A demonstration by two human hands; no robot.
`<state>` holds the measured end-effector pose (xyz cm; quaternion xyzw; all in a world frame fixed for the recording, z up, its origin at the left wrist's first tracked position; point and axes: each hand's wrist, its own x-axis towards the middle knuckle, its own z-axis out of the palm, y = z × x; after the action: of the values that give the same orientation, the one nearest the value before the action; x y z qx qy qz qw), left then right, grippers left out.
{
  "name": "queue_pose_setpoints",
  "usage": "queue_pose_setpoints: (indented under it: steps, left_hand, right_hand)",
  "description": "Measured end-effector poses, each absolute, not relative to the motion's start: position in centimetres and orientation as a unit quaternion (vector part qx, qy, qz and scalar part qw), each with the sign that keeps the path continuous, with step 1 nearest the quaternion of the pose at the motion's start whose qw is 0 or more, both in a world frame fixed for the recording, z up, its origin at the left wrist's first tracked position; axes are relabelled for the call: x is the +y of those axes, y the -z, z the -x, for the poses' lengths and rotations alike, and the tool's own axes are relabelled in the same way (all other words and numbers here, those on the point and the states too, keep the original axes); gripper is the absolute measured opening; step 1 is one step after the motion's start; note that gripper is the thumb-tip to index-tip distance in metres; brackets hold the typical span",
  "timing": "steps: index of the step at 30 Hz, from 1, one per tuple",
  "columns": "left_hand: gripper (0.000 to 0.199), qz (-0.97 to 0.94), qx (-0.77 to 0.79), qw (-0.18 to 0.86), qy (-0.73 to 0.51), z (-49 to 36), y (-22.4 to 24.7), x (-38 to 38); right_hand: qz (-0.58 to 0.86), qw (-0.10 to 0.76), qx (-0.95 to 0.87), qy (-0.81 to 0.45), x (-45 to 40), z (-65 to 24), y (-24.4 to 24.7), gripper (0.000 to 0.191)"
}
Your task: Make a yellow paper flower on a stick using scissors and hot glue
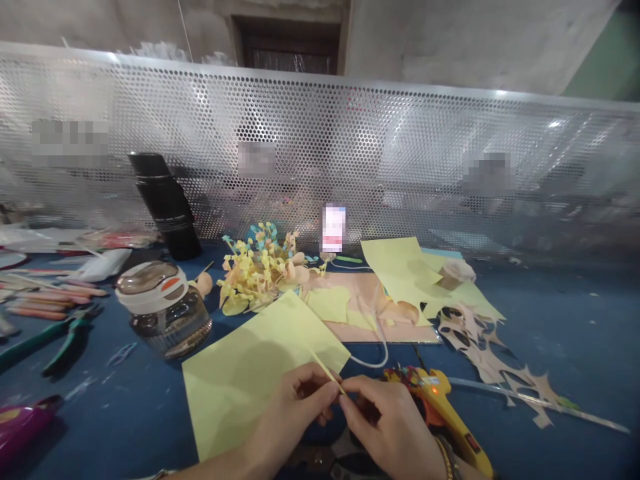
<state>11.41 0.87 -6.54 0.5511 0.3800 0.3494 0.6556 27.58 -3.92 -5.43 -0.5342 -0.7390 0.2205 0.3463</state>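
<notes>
One thin yellow strip (pixel 326 367) slants between a person's two hands, its upper part over a yellow sheet (pixel 230 387) on the blue table (pixel 565 293). The left hand (pixel 295 408) is nearly closed, thumb and fingertips pinching the strip; the right hand (pixel 393 420) is curled likewise, gripping its lower end. Just beside the right hand lies a yellow glue gun (pixel 455 417), a clear stick (pixel 545 401) extending from it. Cut paper scraps (pixel 493 350) lie beyond. Past the sheet sits a bunch of yellow paper flowers (pixel 257 273); leftward stand a lidded glass jar (pixel 173 327) and, farther back, a black bottle (pixel 167 210) before a perforated metal panel (pixel 300 110).
</notes>
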Motion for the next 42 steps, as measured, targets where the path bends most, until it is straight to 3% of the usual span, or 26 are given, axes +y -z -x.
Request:
queue_pose_setpoints:
  steps: [42]
  left_hand:
    - [0.033, -0.537, 0.371, 0.668, -0.355, -11.46, 6.68, 1.00]
  right_hand:
    - [0.535, 0.341, -0.743, -0.212, -3.85, -27.60, 5.66, 0.018]
